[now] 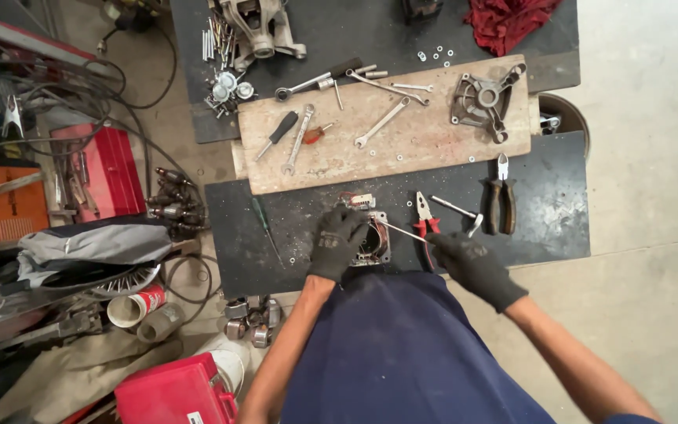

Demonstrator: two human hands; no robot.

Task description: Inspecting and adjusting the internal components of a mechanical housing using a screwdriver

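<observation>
My left grip (337, 239), in a black glove, rests on the square motor stator (369, 239) and holds it on the dark tabletop (543, 196). My right grip (472, 263), also gloved, holds a thin metal rod (402, 230) whose tip reaches into the stator opening. Red-handled pliers (425, 213) lie just beside my right grip, and dark-handled pliers (501, 195) lie further right. Behind them is a wooden board (433, 145) with wrenches (382, 122) and a grey metal housing (486, 100).

Black gloves on left hand (337, 240) and right hand (474, 267); red-handled pliers (425, 213), red rag (509, 20), navy apron (402, 353).
</observation>
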